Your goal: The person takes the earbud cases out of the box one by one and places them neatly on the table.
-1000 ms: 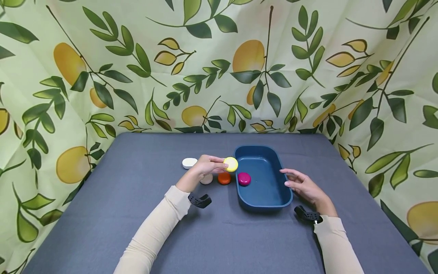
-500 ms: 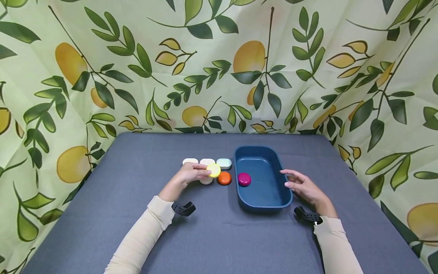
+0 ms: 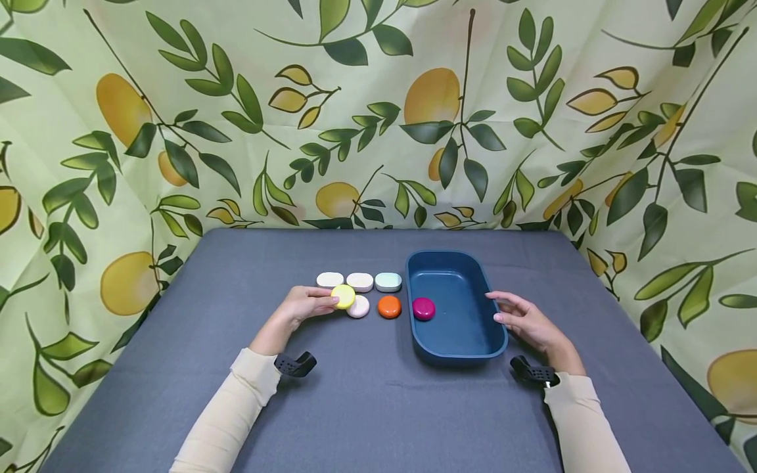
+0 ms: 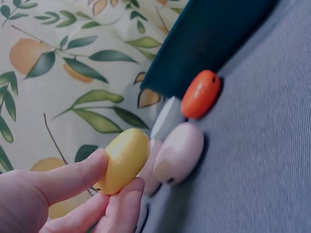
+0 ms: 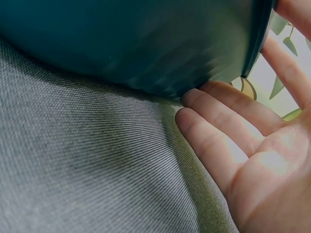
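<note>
My left hand pinches a glossy yellow rounded disc between thumb and fingers. In the left wrist view the yellow disc has a small dark spot at its lower end. Beside and partly behind it in the head view is a pale pink rounded piece, then an orange one. My right hand rests on the right side of a blue rectangular bin. Its extended fingers touch the outer wall in the right wrist view. A magenta rounded piece lies inside the bin, by its left wall.
Behind the round pieces stand a white oval piece, a pale pinkish oval piece and a pale blue one, in a row left of the bin. A grey-blue cloth covers the table. Leaf-patterned fabric hangs behind.
My left hand has moved left with the yellow disc, away from the bin's left rim, uncovering the row of oval pieces. My right hand and the bin have stayed put.
</note>
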`<state>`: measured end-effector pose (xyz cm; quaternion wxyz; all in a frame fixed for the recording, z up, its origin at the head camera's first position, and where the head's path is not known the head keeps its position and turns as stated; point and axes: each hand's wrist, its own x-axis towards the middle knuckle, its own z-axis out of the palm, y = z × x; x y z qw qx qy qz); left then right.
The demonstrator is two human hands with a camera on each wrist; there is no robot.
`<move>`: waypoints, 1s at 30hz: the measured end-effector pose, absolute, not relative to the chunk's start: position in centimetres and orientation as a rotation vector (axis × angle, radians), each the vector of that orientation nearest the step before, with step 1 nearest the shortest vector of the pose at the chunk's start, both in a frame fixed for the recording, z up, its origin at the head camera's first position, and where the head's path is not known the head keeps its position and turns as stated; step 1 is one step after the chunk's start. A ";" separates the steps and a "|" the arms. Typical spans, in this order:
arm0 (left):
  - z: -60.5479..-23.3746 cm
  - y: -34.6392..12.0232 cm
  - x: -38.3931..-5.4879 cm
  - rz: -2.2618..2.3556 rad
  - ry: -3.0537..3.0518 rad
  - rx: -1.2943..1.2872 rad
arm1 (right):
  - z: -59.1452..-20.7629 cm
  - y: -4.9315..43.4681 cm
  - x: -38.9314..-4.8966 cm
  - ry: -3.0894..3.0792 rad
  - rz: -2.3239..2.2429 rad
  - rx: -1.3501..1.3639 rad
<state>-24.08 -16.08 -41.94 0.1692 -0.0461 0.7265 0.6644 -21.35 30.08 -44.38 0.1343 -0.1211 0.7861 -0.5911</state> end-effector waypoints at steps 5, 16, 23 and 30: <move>-42.4 -17.2 -23.9 1.889 2.039 -0.173 | -44.4 30.1 -21.4 2.301 -1.689 -0.343; -43.0 -18.5 -23.8 1.806 2.126 -0.238 | -44.1 30.0 -21.3 2.289 -1.693 -0.341; -43.1 -18.4 -23.9 1.750 2.225 -0.269 | -44.2 30.0 -21.4 2.282 -1.703 -0.335; -42.8 -18.3 -23.5 1.568 2.424 -0.281 | -44.2 30.1 -21.3 2.302 -1.679 -0.311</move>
